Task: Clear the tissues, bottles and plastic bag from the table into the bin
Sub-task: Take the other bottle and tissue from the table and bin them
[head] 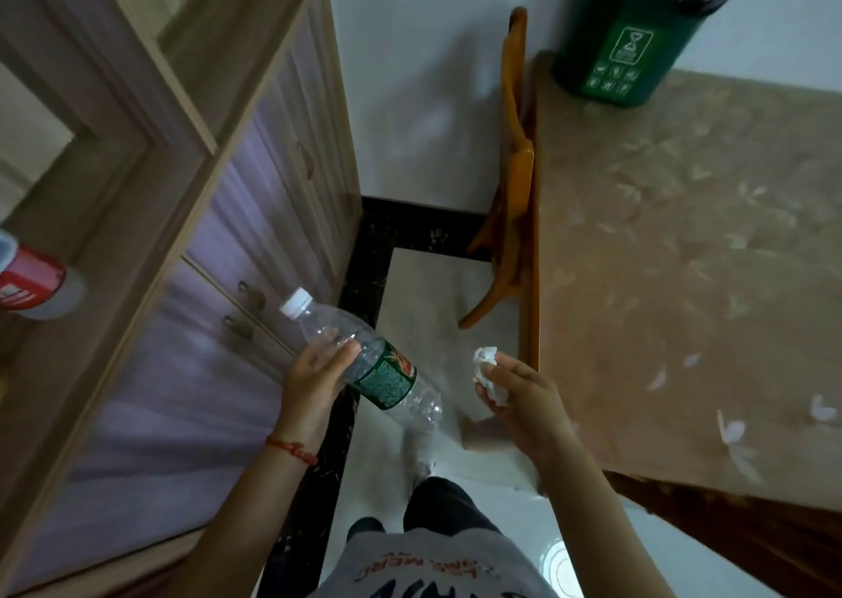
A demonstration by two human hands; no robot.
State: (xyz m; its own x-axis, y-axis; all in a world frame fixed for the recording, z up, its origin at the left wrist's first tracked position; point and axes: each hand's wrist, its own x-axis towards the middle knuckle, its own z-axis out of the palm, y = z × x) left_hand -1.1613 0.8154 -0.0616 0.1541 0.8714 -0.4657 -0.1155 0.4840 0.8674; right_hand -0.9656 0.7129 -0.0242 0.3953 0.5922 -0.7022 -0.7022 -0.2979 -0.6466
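The long table with a tan, leaf-patterned covering (683, 233) fills the right of the view; its visible surface carries only the bin at the far corner, so the table appears largely cleared. The dark green plastic bin with white recycling symbols (619, 46) stands on that far corner against the white wall, well apart from both hands. Its mouth is cut off by the frame edge, so its contents cannot be told. A folded orange wooden chair (512, 187) leans between the table edge and the wall.

The clear, empty plastic bottle with a white cap and green label (364, 360) is held over the floor, tilted with the cap up and away. The left hand (314, 378) is closed round its upper body, thumb on top. The crumpled white tissue (490, 374) sits in the right hand (524, 392), fingers curled shut on it, just off the near table edge.

Judgement: both items are being carried for disposal in one trip. No plastic bag is visible.
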